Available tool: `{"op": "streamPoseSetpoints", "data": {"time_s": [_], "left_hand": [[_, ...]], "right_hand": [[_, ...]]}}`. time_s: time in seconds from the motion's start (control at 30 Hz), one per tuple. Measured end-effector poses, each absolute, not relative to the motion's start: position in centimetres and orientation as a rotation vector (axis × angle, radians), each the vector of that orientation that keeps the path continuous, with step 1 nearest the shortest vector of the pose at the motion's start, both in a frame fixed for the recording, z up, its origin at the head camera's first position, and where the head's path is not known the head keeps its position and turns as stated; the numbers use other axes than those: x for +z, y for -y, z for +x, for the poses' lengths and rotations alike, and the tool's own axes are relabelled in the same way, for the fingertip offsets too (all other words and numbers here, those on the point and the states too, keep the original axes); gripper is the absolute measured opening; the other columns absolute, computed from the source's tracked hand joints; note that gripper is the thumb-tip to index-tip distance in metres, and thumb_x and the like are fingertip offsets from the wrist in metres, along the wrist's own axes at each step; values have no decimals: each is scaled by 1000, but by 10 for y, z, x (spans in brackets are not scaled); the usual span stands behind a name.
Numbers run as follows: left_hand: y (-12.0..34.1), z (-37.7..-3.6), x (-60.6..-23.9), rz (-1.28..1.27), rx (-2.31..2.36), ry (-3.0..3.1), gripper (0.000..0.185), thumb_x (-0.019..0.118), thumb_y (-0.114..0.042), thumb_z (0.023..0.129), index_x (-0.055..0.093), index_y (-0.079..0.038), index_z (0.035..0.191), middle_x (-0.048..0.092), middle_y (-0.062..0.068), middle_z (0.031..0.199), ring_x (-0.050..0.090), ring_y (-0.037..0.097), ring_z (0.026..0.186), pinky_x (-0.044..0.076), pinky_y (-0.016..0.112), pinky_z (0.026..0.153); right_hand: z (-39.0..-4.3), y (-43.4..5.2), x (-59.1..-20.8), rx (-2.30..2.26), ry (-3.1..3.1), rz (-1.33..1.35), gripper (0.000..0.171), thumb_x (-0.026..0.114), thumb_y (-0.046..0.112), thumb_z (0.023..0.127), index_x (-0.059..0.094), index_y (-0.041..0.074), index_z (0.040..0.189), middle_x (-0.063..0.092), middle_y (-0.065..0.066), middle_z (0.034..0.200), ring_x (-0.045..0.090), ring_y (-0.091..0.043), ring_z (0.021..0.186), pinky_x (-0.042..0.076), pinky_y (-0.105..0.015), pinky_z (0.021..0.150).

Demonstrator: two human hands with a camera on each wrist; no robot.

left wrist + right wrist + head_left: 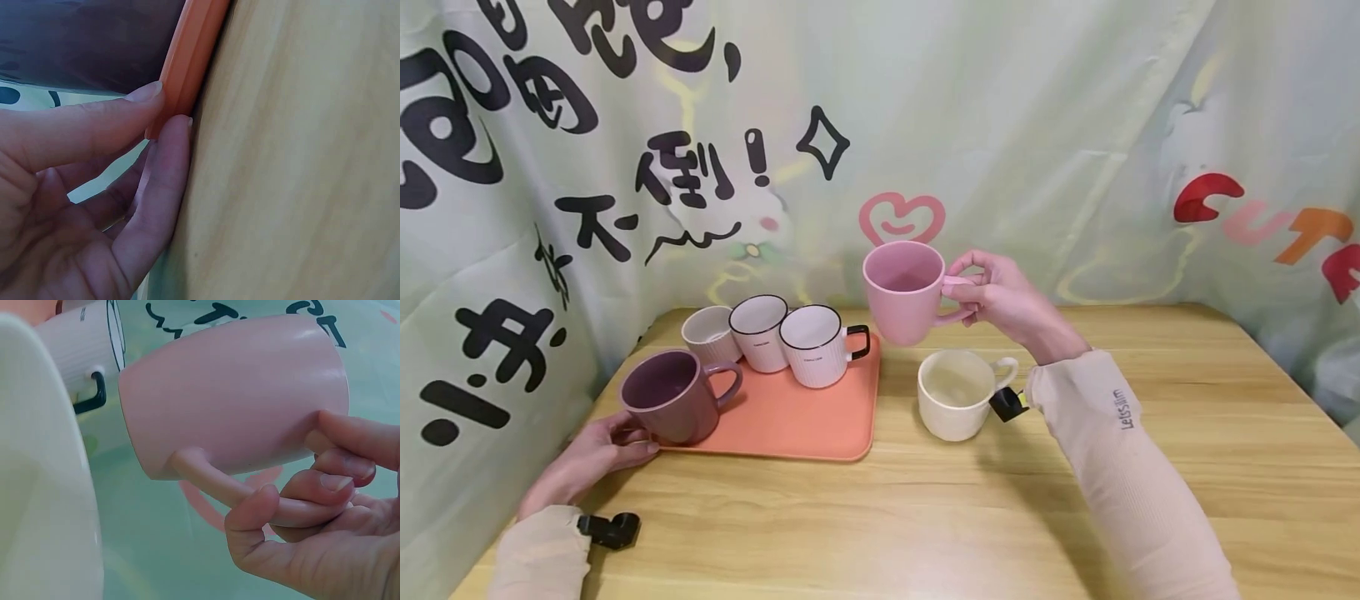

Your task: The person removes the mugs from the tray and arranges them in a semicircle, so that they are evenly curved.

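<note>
My right hand (1000, 296) holds a pink mug (904, 296) by its handle, up off the table; the right wrist view shows the fingers curled round the handle (219, 481). At the left, my left hand (591, 457) pinches the near-left corner of a coral-orange tray (820, 433), thumb against its rim (187, 56). On that corner of the tray stands a dark purple mug (673, 404), its handle pointing right. Along the tray's back sit two white mugs with black rims (814, 350) (762, 337) and a ribbed whitish cup (709, 329).
A cream mug (951, 408) stands on the wooden table (925, 517) right of the tray, below the raised pink mug, its handle close to the right wrist's black camera (1009, 403). A printed curtain (1000, 125) hangs behind and along the left side.
</note>
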State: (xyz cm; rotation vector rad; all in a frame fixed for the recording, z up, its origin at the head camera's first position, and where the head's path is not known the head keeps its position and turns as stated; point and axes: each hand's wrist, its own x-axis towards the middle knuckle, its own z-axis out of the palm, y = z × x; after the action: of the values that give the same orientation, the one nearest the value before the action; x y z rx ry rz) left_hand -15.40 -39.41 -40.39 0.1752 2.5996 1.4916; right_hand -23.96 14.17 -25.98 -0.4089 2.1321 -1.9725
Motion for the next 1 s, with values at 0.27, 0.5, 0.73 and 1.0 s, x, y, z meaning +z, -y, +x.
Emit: {"op": "streamPoseSetpoints", "data": {"time_s": [0.27,0.5,0.73,1.0], "left_hand": [[397,-152,-405,140,1421,-2632,50,70,3,92,46,24,130,65,29,118,65,3,95,55,20,78],[397,-152,-405,157,1435,-2651,42,72,2,91,52,21,123,70,10,108,64,1,92,54,19,76],[397,-153,-405,147,1447,-2632,43,74,0,91,52,20,122,70,10,109,65,3,93,55,19,76],[394,-156,-404,154,1472,-2595,47,71,3,91,47,24,127,69,17,113,64,-1,93,55,19,77]], "right_hand": [[-241,-153,-266,-2007,-2122,-385,15,59,0,98,45,0,105,40,-1,56,57,-16,59,45,-28,58],[-243,-166,-267,-2011,-2175,-356,15,58,1,98,45,1,106,43,-3,62,47,-16,57,48,-30,58],[-246,-178,-271,-2011,-2222,-368,13,57,2,100,46,2,107,43,-1,60,53,-15,55,45,-29,57],[-247,-191,-277,-1997,-2283,-390,12,57,2,100,47,1,106,40,1,56,50,-13,54,43,-30,58]]}}
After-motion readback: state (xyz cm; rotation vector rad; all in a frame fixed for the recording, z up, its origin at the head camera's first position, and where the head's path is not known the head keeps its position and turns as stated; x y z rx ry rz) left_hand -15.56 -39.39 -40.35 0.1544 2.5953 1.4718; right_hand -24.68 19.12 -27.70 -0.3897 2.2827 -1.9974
